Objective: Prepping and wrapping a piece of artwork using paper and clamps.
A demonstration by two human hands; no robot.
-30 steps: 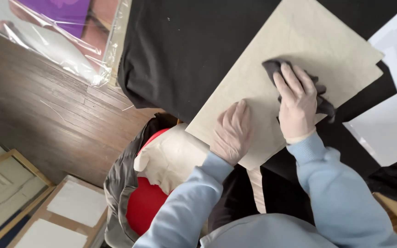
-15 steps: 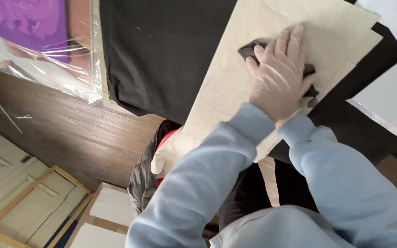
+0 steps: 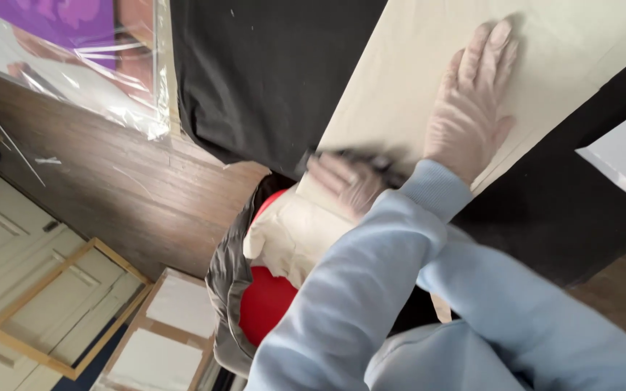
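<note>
matt beige sheet [image 3: 429, 80], black cloth [image 3: 262, 72]

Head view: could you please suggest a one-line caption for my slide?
Gloved left hand flat on a beige board; the blurred right hand presses a dark cloth near its edge.
</note>
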